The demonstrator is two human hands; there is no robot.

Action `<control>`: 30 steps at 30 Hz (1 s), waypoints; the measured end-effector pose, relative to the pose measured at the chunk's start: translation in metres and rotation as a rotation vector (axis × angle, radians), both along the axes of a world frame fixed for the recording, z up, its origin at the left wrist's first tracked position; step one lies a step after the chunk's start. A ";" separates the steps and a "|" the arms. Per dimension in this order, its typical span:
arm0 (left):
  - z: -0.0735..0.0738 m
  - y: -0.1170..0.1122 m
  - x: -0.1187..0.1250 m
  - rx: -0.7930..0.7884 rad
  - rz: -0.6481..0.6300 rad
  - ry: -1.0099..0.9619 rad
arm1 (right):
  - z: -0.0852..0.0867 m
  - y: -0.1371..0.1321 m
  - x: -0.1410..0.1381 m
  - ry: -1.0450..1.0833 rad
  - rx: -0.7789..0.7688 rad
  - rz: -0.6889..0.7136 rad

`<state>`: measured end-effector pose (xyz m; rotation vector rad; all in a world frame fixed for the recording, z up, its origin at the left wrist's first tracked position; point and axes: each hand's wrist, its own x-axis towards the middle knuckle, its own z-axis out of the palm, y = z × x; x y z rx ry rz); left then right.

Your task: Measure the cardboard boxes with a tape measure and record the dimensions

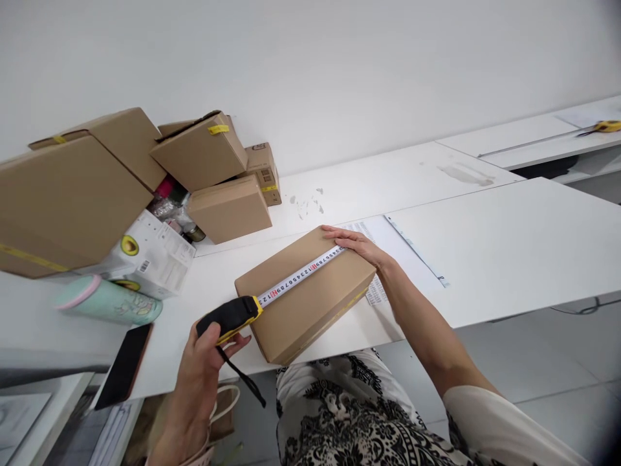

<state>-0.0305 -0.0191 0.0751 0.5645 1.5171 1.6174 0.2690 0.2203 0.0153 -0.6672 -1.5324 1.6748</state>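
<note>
A closed cardboard box (pixel 310 314) was set slantwise at the near edge of the desk (pixel 509 252), its lowest corner just beside that edge. The black and yellow tape measure (pixel 228 318) was grasped in the left hand (pixel 206 346), its case held against the box's left end, with a black strap (pixel 247 382) left dangling below. The white blade (pixel 301 273) was drawn out lengthwise across the top of the box, and its far end was covered by the right hand (pixel 356 243). That hand was unclenched, its fingers laid out over the box's right end; whether the blade's tip was pinched there could not be told. Printed papers (pixel 412 259) were partly covered by the box on its right side, and a narrow strip with blue marks (pixel 416 251) was laid along their right border. At the desk's near left corner a dark phone (pixel 123 369) was placed, and a mint tumbler (pixel 111 301) was laid on its side behind it, beside a white carton with avocado pictures (pixel 155 252). Further brown boxes (pixel 230 207) were piled toward the desk's back left corner. Another tape measure (pixel 607 127) was seen at the far right.
</note>
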 end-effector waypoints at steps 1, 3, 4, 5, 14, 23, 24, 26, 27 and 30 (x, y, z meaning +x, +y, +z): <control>0.001 -0.004 0.004 -0.010 0.008 0.003 | 0.001 0.001 0.001 -0.004 0.003 0.011; 0.001 -0.012 0.011 -0.027 0.016 0.006 | 0.003 0.001 0.002 -0.016 0.010 0.027; 0.001 -0.016 0.013 -0.034 0.019 0.008 | 0.004 0.001 0.002 -0.025 0.013 0.034; 0.001 -0.020 0.015 -0.041 0.023 0.009 | 0.005 0.001 0.003 -0.034 0.017 0.041; 0.000 -0.064 -0.022 -0.205 0.175 -0.056 | 0.009 -0.004 0.003 -0.097 0.046 0.060; -0.024 -0.103 -0.035 0.026 0.333 0.025 | 0.008 -0.012 -0.001 -0.146 0.058 -0.035; -0.025 -0.103 -0.034 0.029 0.341 0.031 | 0.008 -0.012 -0.002 -0.148 0.053 -0.043; -0.026 -0.103 -0.033 0.032 0.335 0.036 | 0.007 -0.014 -0.002 -0.154 0.047 -0.059; -0.026 -0.103 -0.033 0.038 0.328 0.038 | 0.007 -0.014 -0.003 -0.159 0.048 -0.065; -0.027 -0.103 -0.034 0.058 0.318 0.048 | 0.007 -0.015 -0.003 -0.171 0.061 -0.077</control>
